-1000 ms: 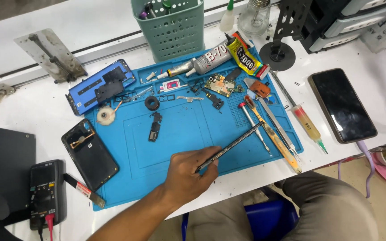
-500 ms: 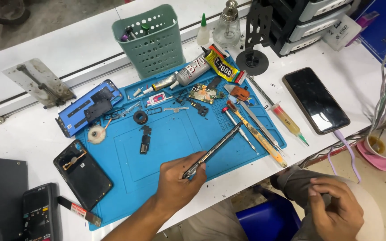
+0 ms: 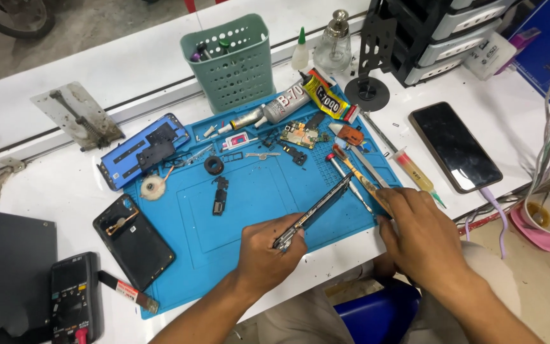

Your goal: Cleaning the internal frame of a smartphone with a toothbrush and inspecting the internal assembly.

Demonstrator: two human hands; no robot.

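White counter [image 3: 65, 191] with a blue repair mat [image 3: 249, 204] spread across it, pretty cluttered overall. Near the mat's front edge a thin dark phone frame [image 3: 316, 210] is held edge-up and tilted by the left hand [image 3: 265, 255], fingers clamped around its lower end while the upper end points up toward the tools. The right hand [image 3: 424, 239] is laid over the mat's right front corner, fingers curled together on the lower end of a yellow-handled tool [image 3: 361, 178]; whether it's really gripped or just touched can't be told.

Other stuff scattered around: a red-tipped screwdriver [image 3: 345, 172] is seen just beside the yellow one, a small circuit board [image 3: 299, 135] sits near the mat's top edge, with glue tubes [image 3: 288, 102] behind it. A blue phone back [image 3: 141, 150] is propped on the mat's upper left corner, and a black opened phone [image 3: 133, 241] is lying off the left edge. A green perforated basket [image 3: 230, 60] is parked at the back, a dark-screened phone [image 3: 454, 146] lies well off to the right, a syringe [image 3: 415, 175] between it and the mat, and a multimeter [image 3: 74, 296] is tucked at bottom left
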